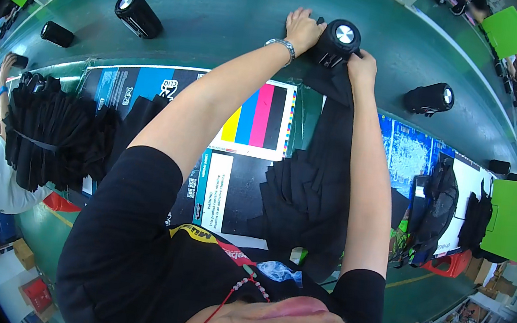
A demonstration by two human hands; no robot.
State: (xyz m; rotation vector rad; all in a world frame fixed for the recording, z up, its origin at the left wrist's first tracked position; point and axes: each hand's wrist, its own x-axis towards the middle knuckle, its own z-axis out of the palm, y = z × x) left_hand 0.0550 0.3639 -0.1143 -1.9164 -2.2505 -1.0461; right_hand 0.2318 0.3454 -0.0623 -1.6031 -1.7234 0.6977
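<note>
Green tabletop (224, 22) flanks the speaker (336, 44), edges gripped by left fingers (300, 19) and right fingers (359, 60).

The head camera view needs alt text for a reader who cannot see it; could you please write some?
A person's left hand and right hand flank a silver-ended black cylinder over a green work surface. Black fabric pieces lie nearer the person, and similar cylinders rest farther to the left and right.

Black cylinders (139, 16) and printed sheets (253, 122) lie along the green worktop (219, 11).
</note>
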